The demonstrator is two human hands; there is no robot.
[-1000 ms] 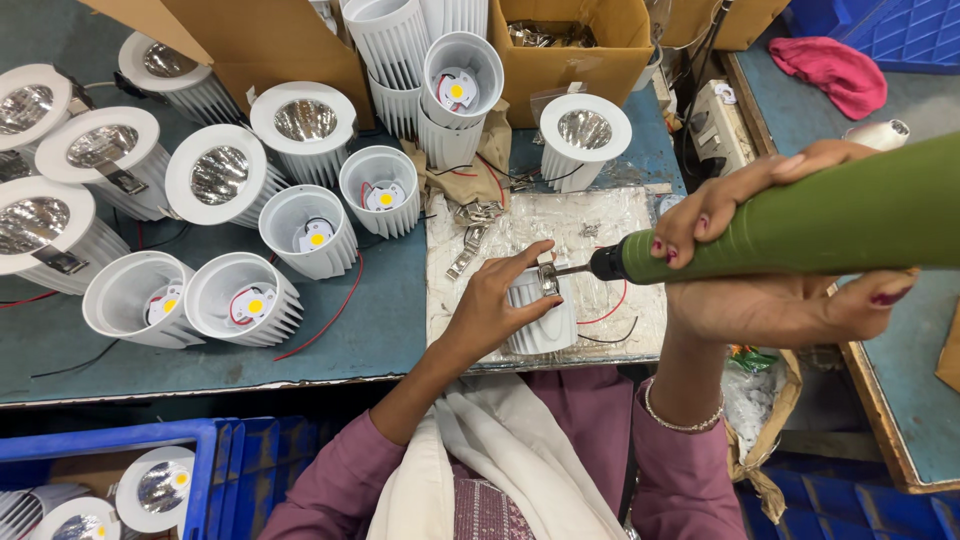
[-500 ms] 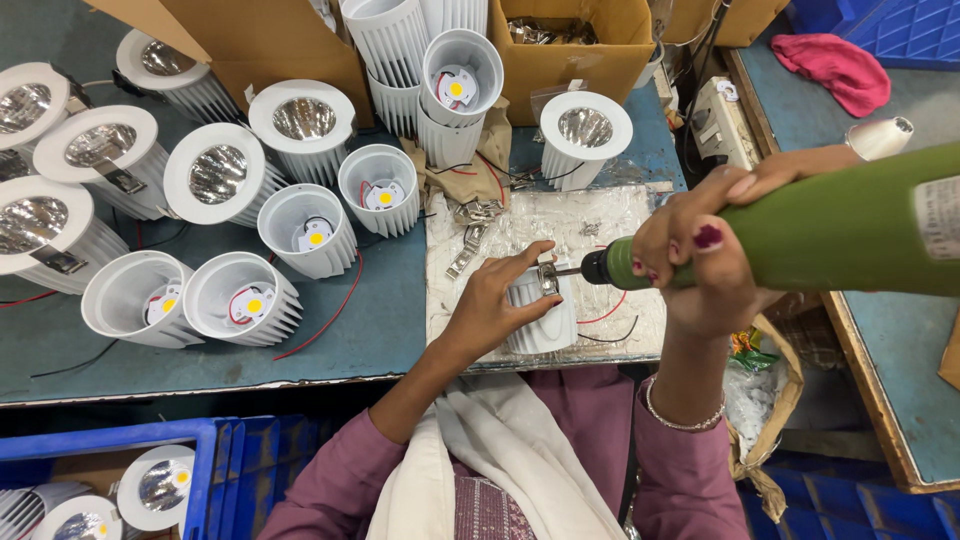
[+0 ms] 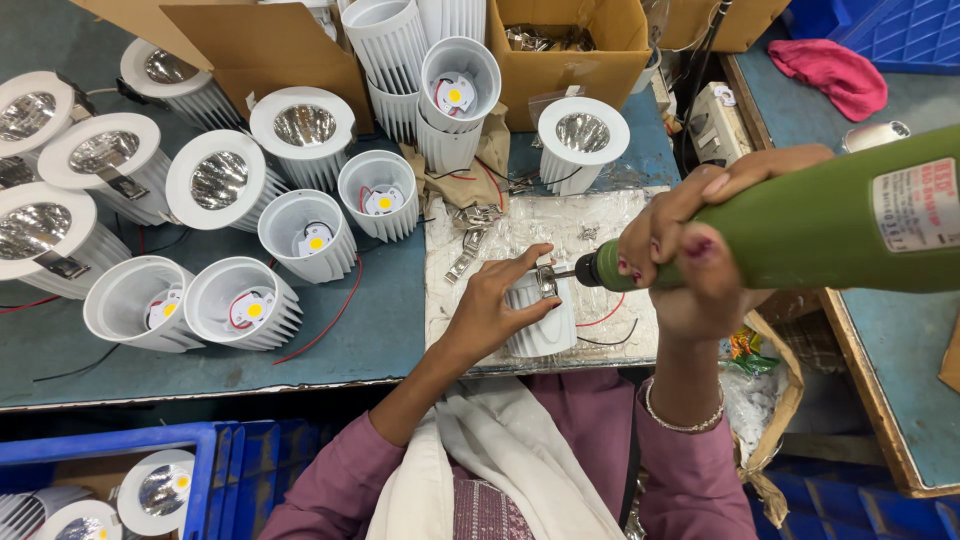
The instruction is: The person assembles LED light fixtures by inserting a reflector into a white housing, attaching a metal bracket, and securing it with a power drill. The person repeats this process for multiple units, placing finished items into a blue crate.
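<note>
Left hand [image 3: 492,312] clamps a white finned lamp housing [image 3: 540,322] lying on its side on the foil-covered patch of worktop [image 3: 600,222], fingers pinning a small metal clip [image 3: 546,280] against its rim. Right hand [image 3: 680,262] wraps tight around the nose of a green electric screwdriver [image 3: 830,225], held near horizontal, bit on the clip. Housing looks rigid and light, probably cast metal; fins give grip, so holding it by the ribbed side makes sense. Red and black leads trail from it, easy to snag. Left wrist bent in, right forearm upright. More housings [image 3: 240,305] sit to the left.
</note>
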